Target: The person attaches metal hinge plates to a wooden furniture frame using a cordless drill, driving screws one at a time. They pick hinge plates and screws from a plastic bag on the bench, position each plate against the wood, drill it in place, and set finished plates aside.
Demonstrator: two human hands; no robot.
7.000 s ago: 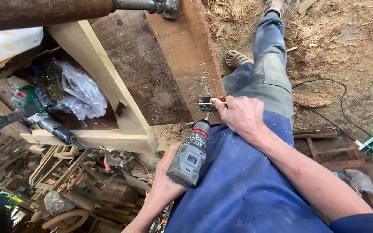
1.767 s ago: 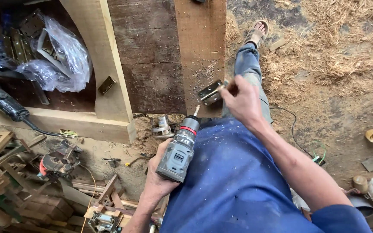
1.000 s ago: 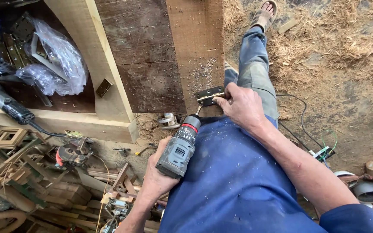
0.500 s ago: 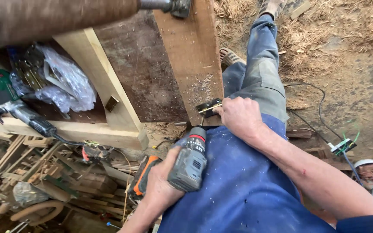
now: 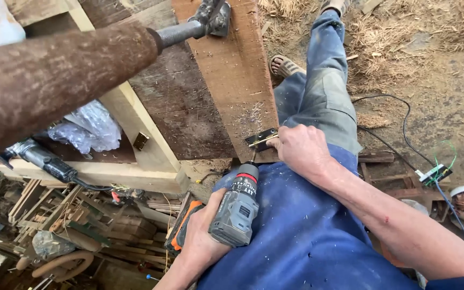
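Left hand (image 5: 202, 241) clenched around grey cordless drill (image 5: 237, 207), bit aimed at brass hinge (image 5: 260, 139) on wooden plank (image 5: 232, 80) edge. Right hand (image 5: 302, 150) fingers pinning hinge flat. Best kept: bit square, hinge steady, pressure light.

Bright, even daylight, no hard glare. Soft shadow under the wooden plank (image 5: 226, 70) and in the clutter left of it. Rusty bar (image 5: 55, 80), left of the plank, close to lens, out of focus. Wide-angle bending at edges. Centre sharp.
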